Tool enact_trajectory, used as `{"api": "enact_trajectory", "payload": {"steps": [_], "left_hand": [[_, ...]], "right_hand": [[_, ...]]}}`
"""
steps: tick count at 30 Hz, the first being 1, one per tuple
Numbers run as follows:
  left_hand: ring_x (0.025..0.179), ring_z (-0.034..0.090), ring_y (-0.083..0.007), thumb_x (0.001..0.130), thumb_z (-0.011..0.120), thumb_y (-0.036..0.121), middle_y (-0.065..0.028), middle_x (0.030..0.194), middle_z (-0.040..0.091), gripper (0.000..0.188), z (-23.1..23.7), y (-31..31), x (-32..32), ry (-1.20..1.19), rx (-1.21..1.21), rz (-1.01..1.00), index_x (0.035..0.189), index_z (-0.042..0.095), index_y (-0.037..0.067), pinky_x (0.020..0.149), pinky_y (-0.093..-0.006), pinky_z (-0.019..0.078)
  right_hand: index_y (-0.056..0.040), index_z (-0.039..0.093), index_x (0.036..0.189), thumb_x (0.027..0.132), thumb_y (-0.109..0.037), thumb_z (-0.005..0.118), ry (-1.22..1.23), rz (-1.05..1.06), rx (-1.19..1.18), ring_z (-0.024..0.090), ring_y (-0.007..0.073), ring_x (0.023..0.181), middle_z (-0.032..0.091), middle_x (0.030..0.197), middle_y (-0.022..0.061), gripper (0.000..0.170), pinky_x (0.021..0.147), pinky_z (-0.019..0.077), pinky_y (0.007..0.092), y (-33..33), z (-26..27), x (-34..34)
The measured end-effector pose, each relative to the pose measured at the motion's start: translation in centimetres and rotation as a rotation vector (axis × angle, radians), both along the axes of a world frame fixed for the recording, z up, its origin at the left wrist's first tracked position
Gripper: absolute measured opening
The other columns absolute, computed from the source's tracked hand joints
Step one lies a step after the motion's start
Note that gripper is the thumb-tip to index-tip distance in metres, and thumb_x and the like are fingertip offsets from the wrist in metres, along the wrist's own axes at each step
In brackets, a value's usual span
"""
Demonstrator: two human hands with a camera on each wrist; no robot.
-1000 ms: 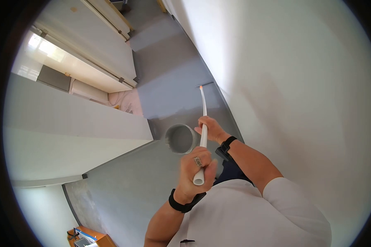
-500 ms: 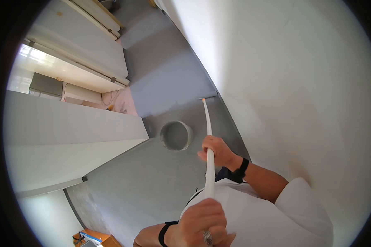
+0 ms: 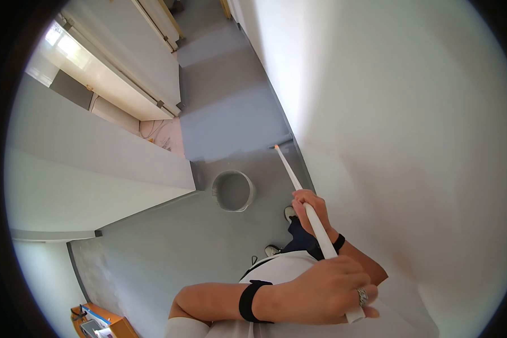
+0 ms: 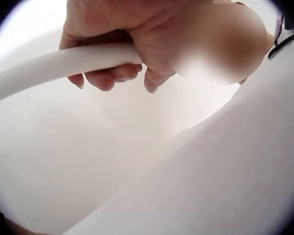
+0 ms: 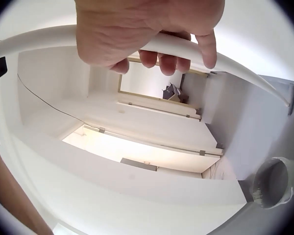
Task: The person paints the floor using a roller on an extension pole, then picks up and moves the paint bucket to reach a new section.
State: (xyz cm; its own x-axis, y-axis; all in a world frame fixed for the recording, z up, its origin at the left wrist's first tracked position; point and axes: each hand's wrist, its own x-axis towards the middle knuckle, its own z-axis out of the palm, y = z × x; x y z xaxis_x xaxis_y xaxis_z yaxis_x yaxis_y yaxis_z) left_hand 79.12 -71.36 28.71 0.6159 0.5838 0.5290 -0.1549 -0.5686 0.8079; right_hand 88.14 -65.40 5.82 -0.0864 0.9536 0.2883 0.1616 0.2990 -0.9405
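Note:
My left hand [image 3: 327,287], wearing a ring, grips the upper end of a long white pole [image 3: 320,231] low across the chest. Farther down, my right hand [image 3: 312,213] wraps round the same pole, close to the right wall. The pole slants forward to an orange-tipped joint [image 3: 276,147] with a narrow dark crossbar [image 3: 284,142] on the grey floor, beside the wall's base. In the left wrist view, fingers [image 4: 100,78] curl under the pole. In the right wrist view, the pole runs through the right hand [image 5: 152,29] to the dark bar [image 5: 291,99].
A grey-smeared bucket [image 3: 233,191] stands on the floor left of the pole. Beyond it lies a smooth, lighter grey stretch of floor [image 3: 231,132]. A white wall [image 3: 411,112] borders the right side; doorways open on the left. An orange-brown box [image 3: 118,325] sits at lower left.
The crossbar has come back toward me along the wall's base. My left hand has swung down and to the right across the body; the right hand has moved down and right.

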Motion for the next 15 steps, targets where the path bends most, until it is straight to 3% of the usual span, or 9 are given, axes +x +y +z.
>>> {"api": "enact_trajectory", "payload": {"steps": [1, 8, 11, 13, 15], "left_hand": [[0.069, 0.053, -0.0258, 0.082, 0.071, 0.015, -0.0069, 0.072, 0.05, 0.02, 0.3, -1.0, -0.5, 0.046, 0.004, -0.081, 0.078, 0.054, 0.005, 0.065, -0.0358, 0.0451], [0.073, 0.055, -0.0281, 0.087, 0.066, 0.019, -0.01, 0.083, 0.055, 0.02, 2.2, -8.1, -3.5, 0.028, -0.023, -0.21, 0.085, 0.056, 0.003, 0.068, -0.0383, 0.0448], [0.071, 0.058, -0.0291, 0.09, 0.062, 0.026, -0.0104, 0.079, 0.059, 0.025, 1.5, -9.9, -3.5, 0.093, -0.022, -0.282, 0.083, 0.058, 0.002, 0.066, -0.039, 0.0453], [0.061, 0.059, -0.0299, 0.09, 0.061, 0.03, -0.0107, 0.059, 0.056, 0.033, 0.7, -10.0, -2.3, 0.335, 0.025, -0.238, 0.075, 0.058, 0.001, 0.058, -0.0402, 0.0454], [0.061, 0.058, -0.0301, 0.09, 0.06, 0.031, -0.0104, 0.06, 0.056, 0.031, -1.0, -8.8, -0.8, 0.379, 0.015, -0.232, 0.075, 0.059, 0.003, 0.059, -0.0405, 0.0453]], "right_hand": [[-0.0013, 0.054, 0.077, 0.085, -0.003, 0.061, -0.008, -0.034, -0.012, 0.065, 0.0251, 0.09, 0.062, 0.083, 0.0118, 0.011, 0.08, 0.0497, 0.0333, -1.3, 0.0, -0.1], [-0.0008, 0.056, 0.078, 0.087, -0.007, 0.058, -0.029, -0.15, -0.092, 0.066, 0.0284, 0.1, 0.066, 0.083, 0.0118, 0.012, 0.085, 0.0507, 0.0346, -11.2, 7.7, -2.8], [0.0003, 0.058, 0.079, 0.088, -0.009, 0.056, -0.004, -0.172, -0.107, 0.066, 0.0296, 0.103, 0.067, 0.084, 0.0124, 0.013, 0.086, 0.0502, 0.0354, -13.4, 7.3, -4.2], [0.0021, 0.06, 0.082, 0.09, -0.008, 0.051, 0.019, -0.178, -0.096, 0.065, 0.0292, 0.105, 0.068, 0.086, 0.0126, 0.015, 0.09, 0.0483, 0.0355, -13.4, 5.4, -4.0], [0.0023, 0.061, 0.083, 0.09, -0.007, 0.05, 0.058, -0.22, -0.149, 0.065, 0.0285, 0.105, 0.068, 0.087, 0.0124, 0.015, 0.091, 0.0475, 0.0349, -12.1, 3.9, -3.6]]}}
